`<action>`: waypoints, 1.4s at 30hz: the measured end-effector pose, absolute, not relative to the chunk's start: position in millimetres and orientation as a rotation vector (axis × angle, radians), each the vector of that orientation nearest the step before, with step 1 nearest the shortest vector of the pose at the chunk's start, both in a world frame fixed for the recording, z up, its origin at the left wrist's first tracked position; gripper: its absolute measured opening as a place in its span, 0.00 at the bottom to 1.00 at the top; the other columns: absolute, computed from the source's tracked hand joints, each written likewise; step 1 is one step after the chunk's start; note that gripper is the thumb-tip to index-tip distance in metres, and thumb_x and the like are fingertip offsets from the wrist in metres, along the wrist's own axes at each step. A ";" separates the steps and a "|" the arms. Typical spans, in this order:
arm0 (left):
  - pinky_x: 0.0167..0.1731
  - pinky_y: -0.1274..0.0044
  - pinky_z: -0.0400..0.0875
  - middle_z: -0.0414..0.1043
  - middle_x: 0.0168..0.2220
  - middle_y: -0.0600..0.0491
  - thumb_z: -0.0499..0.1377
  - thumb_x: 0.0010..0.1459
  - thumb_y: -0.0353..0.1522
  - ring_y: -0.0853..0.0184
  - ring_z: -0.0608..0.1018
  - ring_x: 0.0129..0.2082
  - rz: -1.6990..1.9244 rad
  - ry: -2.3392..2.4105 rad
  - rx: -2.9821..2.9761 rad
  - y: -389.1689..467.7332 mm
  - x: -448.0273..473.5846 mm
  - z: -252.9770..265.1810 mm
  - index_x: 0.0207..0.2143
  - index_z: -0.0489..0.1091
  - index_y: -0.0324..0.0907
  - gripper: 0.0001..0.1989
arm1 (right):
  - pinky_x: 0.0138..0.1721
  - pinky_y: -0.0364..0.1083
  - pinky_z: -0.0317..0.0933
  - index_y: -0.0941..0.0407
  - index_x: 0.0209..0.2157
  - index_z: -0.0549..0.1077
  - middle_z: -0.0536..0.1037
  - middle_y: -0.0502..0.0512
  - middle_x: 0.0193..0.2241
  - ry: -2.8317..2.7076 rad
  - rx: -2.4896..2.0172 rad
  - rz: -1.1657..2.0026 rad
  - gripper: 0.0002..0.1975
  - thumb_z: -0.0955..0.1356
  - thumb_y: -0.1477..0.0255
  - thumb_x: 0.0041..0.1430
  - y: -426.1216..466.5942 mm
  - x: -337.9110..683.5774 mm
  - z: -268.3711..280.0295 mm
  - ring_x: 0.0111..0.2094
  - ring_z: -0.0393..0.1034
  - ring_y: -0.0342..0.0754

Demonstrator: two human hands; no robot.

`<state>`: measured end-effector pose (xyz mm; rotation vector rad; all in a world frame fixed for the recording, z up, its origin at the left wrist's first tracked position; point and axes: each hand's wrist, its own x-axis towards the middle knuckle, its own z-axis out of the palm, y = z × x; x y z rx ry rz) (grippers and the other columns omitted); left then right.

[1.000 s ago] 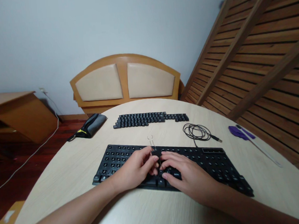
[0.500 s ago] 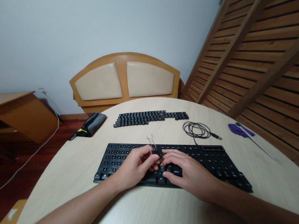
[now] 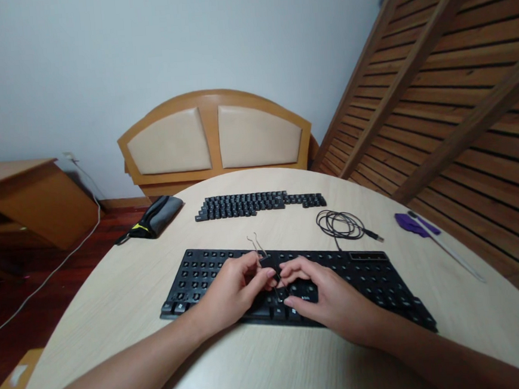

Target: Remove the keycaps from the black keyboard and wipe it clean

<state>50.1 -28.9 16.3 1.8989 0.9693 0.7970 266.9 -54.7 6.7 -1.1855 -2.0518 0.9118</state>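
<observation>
Above the middle of a black keyboard [image 3: 232,304], my left hand [image 3: 237,286] pinches the black handle of a wire keycap puller [image 3: 266,261]. Two hooked wires stick up from its far end, and two more point down toward the keys. My right hand [image 3: 318,286] is beside the lower wires, its thumb and forefinger apart around them. Whether its fingertips touch the wires or a keycap there is hard to make out. Many key positions on the keyboard are bare; some keycaps [image 3: 181,307] remain along the front row.
Removed keycaps [image 3: 242,205] lie in rows behind the keyboard. A coiled USB cable [image 3: 340,225] is at the back right. Farther right are a purple cloth [image 3: 408,223] and a thin brush [image 3: 447,248]. A dark grey pouch [image 3: 157,217] sits at the round table's [image 3: 116,313] left edge.
The keycap puller has tilted, its upper wires shifting left. My right thumb and forefinger have spread wider apart beside it. The left hand keeps its pinch.
</observation>
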 end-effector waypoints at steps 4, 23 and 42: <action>0.28 0.77 0.65 0.77 0.27 0.52 0.55 0.66 0.37 0.66 0.76 0.26 0.785 1.020 1.976 -29.6 50.8 18.6 0.30 0.69 0.40 0.13 | 0.54 0.51 0.61 0.51 0.41 0.72 0.77 0.52 0.46 -2.129 -1.148 0.863 0.09 0.71 0.75 0.58 -55.2 267.7 9.0 0.51 0.70 0.50; 0.31 0.77 0.66 0.78 0.30 0.53 0.54 0.67 0.34 0.66 0.77 0.29 0.806 1.011 2.022 -30.0 50.5 20.9 0.32 0.71 0.40 0.11 | 0.53 0.51 0.62 0.51 0.43 0.77 0.80 0.52 0.45 -2.193 -1.110 0.758 0.09 0.72 0.74 0.60 -54.4 267.7 10.1 0.49 0.72 0.50; 0.37 0.72 0.68 0.78 0.31 0.51 0.53 0.68 0.36 0.64 0.77 0.32 0.777 1.081 1.991 -26.3 50.6 14.4 0.33 0.72 0.40 0.13 | 0.46 0.48 0.69 0.54 0.41 0.76 0.80 0.53 0.38 -1.797 -1.217 1.022 0.07 0.68 0.69 0.61 -48.6 265.6 17.0 0.40 0.75 0.48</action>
